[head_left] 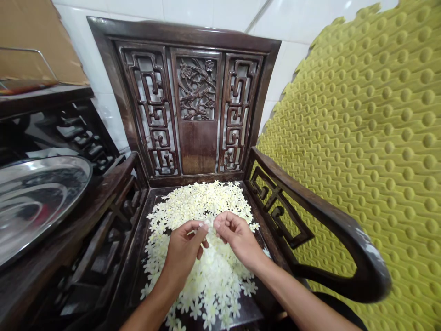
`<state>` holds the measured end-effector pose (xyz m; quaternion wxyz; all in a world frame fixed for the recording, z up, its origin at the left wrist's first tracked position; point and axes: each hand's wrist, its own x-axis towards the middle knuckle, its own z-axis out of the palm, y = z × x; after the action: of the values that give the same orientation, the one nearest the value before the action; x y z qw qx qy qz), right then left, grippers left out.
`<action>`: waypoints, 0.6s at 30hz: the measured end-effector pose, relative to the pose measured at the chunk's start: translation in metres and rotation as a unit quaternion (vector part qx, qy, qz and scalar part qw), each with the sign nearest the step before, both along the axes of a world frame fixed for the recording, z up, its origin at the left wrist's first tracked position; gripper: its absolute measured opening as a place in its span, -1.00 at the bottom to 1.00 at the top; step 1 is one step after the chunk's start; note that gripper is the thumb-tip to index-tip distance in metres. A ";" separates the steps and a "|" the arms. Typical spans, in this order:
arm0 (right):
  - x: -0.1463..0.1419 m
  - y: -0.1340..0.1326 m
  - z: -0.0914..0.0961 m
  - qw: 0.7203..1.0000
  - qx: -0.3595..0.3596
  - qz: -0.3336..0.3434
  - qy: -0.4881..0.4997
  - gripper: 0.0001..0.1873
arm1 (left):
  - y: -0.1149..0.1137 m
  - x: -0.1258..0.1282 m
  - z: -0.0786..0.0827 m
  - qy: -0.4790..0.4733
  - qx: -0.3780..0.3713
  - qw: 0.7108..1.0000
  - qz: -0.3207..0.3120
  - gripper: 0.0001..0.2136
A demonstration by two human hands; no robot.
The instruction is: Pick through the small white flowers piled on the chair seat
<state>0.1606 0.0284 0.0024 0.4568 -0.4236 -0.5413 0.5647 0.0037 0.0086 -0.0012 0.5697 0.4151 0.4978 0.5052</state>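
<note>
A heap of small white flowers [203,202] covers the seat of a dark carved wooden chair [198,138]. My left hand [184,250] and my right hand [237,236] meet above the middle of the heap. Both are pinched closed, fingertips almost touching, on one small white flower [208,224] held between them. More flowers lie under my wrists and toward the seat's front edge.
A round steel tray [34,197] rests on dark furniture at the left. A yellow-green bumpy foam mat [372,138] leans at the right behind the chair's curved armrest [324,216]. Cardboard [37,41] stands against the white tiled wall at the upper left.
</note>
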 end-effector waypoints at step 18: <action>0.001 -0.014 0.009 0.944 0.250 -0.057 -0.206 -0.86 | 0.001 -0.001 0.003 -0.183 -0.061 0.981 -0.023 -0.80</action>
<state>0.1615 0.0149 0.0118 0.4582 -0.4327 -0.7223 0.2847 0.0026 0.0100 0.0021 0.6871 0.2917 0.4049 0.5280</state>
